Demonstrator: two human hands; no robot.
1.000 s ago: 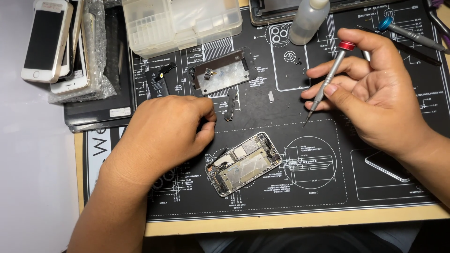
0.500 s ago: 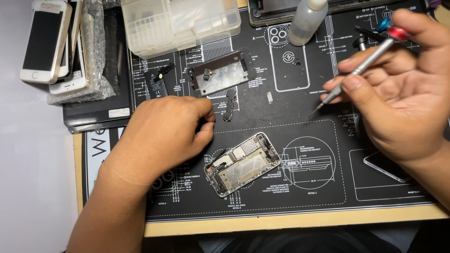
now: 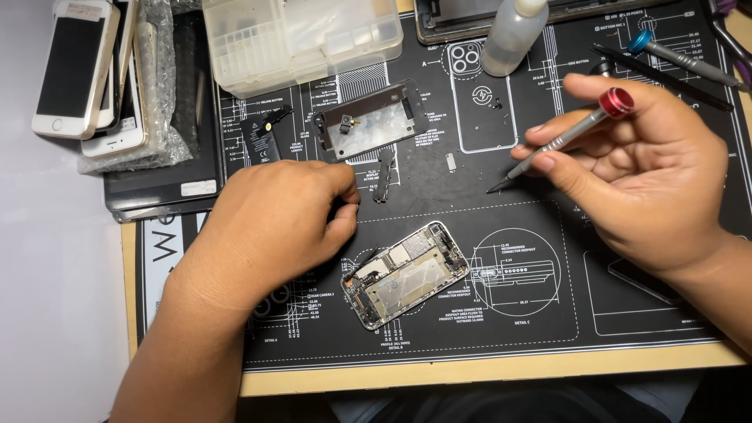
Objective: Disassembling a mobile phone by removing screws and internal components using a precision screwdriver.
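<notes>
On my bench's black repair mat (image 3: 548, 313), the opened phone chassis (image 3: 405, 273) looks light, stiff and fragile, best taken by its edges, my left hand (image 3: 270, 223) just left of it pinching shut on something hidden, my right hand (image 3: 642, 168) up-right clamping the slim screwdriver (image 3: 560, 141).

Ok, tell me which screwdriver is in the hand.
The red-capped screwdriver, pinched in the right hand. The blue-capped screwdriver lies untouched on the mat's far right edge.
</notes>
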